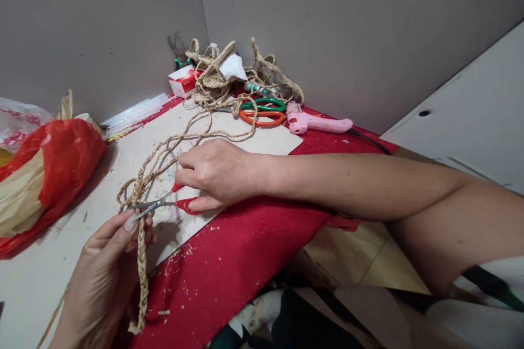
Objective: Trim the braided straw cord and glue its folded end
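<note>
On the bench (229, 278), seen from the head view, we have the braid (142, 262) held up in front of us at the near edge. Our left hand (108, 251) pinches it between thumb and fingers, its lower end hanging free over the red cloth. Our right hand (216, 172) has its grip closed in the red loops of the scissors (159, 204), whose blades are parted and lie across the braid, right beside our left fingertips.

As far as we can judge, the plaiting of this length is done down to its rough tip, and the trimming is in hand. The braid looks unsevered; whether the blades are biting into it we cannot tell. Scraps (184, 283) are strewn over the cloth. Thinner cords (196, 120) run from the braid's upper part toward a heap (221, 73) at the back, and those seem plaited too.

Of the containers, the red bag (77, 147) to our left gapes open with pale strips (22, 193) in it, unplaited as far as they show. Behind it sits a clear bag (24, 120) with red print; we cannot make out its contents. A small box (182, 82) stands beside the heap, its inside hidden from us.
</note>
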A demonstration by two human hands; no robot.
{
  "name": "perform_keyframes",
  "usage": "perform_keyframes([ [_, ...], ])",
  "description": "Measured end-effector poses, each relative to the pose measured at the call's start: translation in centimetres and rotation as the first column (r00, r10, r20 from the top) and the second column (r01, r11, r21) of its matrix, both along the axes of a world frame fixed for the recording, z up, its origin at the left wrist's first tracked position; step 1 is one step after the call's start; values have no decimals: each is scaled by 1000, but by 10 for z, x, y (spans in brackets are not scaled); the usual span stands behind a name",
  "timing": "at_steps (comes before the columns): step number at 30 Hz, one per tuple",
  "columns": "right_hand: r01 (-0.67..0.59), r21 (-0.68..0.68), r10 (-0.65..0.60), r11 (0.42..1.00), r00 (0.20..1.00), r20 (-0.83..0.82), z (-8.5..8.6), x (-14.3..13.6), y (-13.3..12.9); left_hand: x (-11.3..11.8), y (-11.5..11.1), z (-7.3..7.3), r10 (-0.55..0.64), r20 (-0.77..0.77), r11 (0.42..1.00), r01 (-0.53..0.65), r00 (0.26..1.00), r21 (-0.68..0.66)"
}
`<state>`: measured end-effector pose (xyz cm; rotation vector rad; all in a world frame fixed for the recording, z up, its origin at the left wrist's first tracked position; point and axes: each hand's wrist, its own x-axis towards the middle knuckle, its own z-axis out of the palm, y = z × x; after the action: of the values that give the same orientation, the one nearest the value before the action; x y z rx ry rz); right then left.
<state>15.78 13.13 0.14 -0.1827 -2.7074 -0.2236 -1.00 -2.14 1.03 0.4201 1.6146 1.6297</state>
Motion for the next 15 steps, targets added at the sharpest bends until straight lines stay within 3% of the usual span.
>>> perform_keyframes([
  [15, -6, 23, 5, 1000, 999, 44, -2, -4, 4, -2, -1, -2, 1, 1, 1000, -1, 1000, -1],
])
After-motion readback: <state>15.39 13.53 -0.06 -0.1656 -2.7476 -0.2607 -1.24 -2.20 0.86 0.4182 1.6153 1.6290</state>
